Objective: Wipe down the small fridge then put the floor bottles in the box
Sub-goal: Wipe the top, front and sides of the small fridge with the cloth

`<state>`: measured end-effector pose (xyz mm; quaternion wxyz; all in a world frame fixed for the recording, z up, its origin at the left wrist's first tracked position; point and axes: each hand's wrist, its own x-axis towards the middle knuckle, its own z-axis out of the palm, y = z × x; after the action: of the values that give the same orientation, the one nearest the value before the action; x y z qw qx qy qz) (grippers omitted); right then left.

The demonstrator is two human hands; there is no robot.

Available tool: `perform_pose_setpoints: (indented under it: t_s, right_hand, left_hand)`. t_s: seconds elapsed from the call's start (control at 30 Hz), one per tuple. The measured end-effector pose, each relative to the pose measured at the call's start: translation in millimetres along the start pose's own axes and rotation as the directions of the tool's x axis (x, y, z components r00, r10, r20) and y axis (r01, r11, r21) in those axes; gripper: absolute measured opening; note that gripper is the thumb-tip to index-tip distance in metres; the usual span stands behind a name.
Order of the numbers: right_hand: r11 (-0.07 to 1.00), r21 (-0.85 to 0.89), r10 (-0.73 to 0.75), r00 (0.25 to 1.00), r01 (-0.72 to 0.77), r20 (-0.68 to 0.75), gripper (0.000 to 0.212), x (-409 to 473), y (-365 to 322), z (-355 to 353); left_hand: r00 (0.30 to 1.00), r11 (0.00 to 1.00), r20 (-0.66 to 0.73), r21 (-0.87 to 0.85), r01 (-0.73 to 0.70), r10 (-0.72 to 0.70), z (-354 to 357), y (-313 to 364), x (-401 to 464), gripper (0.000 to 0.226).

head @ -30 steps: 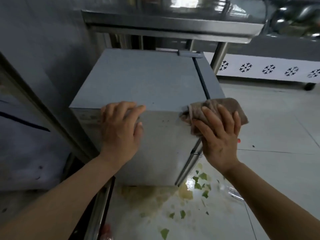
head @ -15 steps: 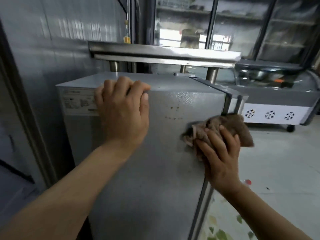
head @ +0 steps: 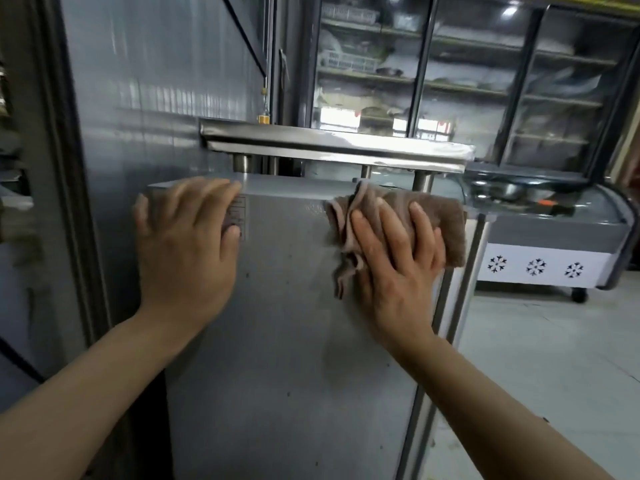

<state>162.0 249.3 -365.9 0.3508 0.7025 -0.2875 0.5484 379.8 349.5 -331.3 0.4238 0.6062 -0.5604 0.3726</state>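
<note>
Left hand [head: 187, 251] flat on upright fridge [head: 287, 358]; right hand [head: 398, 268] flat, pressing cloth [head: 446, 226].

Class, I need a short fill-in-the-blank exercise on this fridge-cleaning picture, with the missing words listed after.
1. The right hand presses a brown ____ against the small fridge.
2. The left hand partly covers a ____ stuck on the fridge.
3. The chest freezer carries three ____ symbols.

Missing words: cloth; label; snowflake

Small grey metal fridge [head: 284, 341]: one was there
Crumpled brown cloth [head: 440, 216]: one
Bare hands: two, left [head: 187, 251], right [head: 398, 268]
Snowflake marks, far right: three
</note>
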Motion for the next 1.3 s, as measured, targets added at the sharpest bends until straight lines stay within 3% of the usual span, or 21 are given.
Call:
perform_pose_setpoints:
  t_s: [0.07, 0.17, 0.3, 0.37, 0.47, 0.53, 0.63, 0.7, 0.83, 0.9, 1.0, 1.1, 1.17, 1.23, 1.3]
  right_hand:
    - [0.993, -0.009, -0.12, 0.989, 0.121, 0.089, 0.05, -39.0, -9.4, 3.6]
    - [0.942, -0.015, -0.319, 0.905, 0.336, 0.282, 0.06, -88.2, -16.5, -3.7]
    - [0.825, -0.031, -0.521, 0.78, 0.564, 0.347, 0.065, -58.8, -2.4, -18.4]
    - [0.851, -0.075, -0.482, 0.828, 0.521, 0.286, 0.062, -19.0, -5.0, -16.8]
    - [0.967, -0.06, -0.239, 0.962, 0.249, 0.133, 0.05, 29.5, -33.2, 1.7]
    - [0.992, -0.022, -0.122, 0.988, 0.124, 0.094, 0.049, 35.2, -53.3, 13.8]
    - [0.965, 0.004, -0.259, 0.946, 0.263, 0.196, 0.055, -10.7, -65.9, 19.8]
    - [0.903, 0.04, -0.418, 0.853, 0.428, 0.312, 0.057, -52.5, -69.4, 16.2]
    - [0.809, 0.052, -0.547, 0.719, 0.585, 0.428, 0.061, -60.2, -63.2, 5.9]
    - [0.832, 0.052, -0.529, 0.759, 0.553, 0.379, 0.057, -26.9, -63.5, 3.2]
    - [0.941, -0.016, -0.327, 0.918, 0.339, 0.225, 0.049, 32.2, -75.2, 13.6]
    - [0.982, 0.006, -0.188, 0.968, 0.19, 0.168, 0.05, 40.0, -98.8, 26.7]
    - [0.953, 0.062, -0.302, 0.924, 0.296, 0.234, 0.058, 5.4, -110.0, 30.3]
    - [0.873, 0.12, -0.483, 0.805, 0.473, 0.344, 0.062, -31.8, -115.3, 27.1]
    - [0.836, 0.138, -0.539, 0.751, 0.53, 0.382, 0.062, -40.1, -116.1, 25.2]
  left_hand:
    - [0.999, 0.999, -0.02, -0.039, 0.025, -0.025, 2.0, 3.7, -0.5, 0.045]
    - [0.999, 0.996, -0.003, -0.073, 0.051, -0.051, -2.1, 5.8, -0.4, 0.044]
    - [0.997, 0.995, 0.065, -0.101, -0.022, 0.029, -17.3, -5.9, 5.2, 0.044]
    - [0.997, 0.997, 0.072, -0.08, -0.015, 0.021, -21.7, -16.3, 8.2, 0.044]
    - [0.998, 0.993, 0.02, -0.096, 0.065, -0.064, -21.5, -32.7, 9.2, 0.04]
    - [0.998, 0.984, 0.003, -0.166, 0.069, -0.069, -17.8, -39.3, 7.9, 0.037]
    - [0.996, 0.972, -0.022, -0.22, 0.08, -0.087, -13.1, -42.2, 8.3, 0.037]
    - [0.996, 0.969, -0.014, -0.231, 0.083, -0.089, -13.0, -42.5, 7.3, 0.04]
    - [0.998, 0.964, 0.025, -0.259, 0.065, -0.061, -20.2, -45.3, 6.5, 0.045]
    - [0.998, 0.954, 0.05, -0.294, 0.06, -0.047, -25.3, -47.4, 8.0, 0.047]
    - [0.995, 0.935, 0.034, -0.34, 0.097, -0.091, -31.8, -54.4, 5.7, 0.047]
    - [0.992, 0.92, 0.056, -0.37, 0.129, -0.117, -34.7, -60.9, -1.5, 0.053]
    - [0.987, 0.895, 0.115, -0.419, 0.153, -0.115, -37.4, -62.9, -7.0, 0.057]
    - [0.977, 0.865, 0.167, -0.462, 0.196, -0.133, -42.2, -65.9, -11.8, 0.058]
    - [0.975, 0.874, 0.173, -0.443, 0.202, -0.138, -47.8, -71.7, -16.6, 0.059]
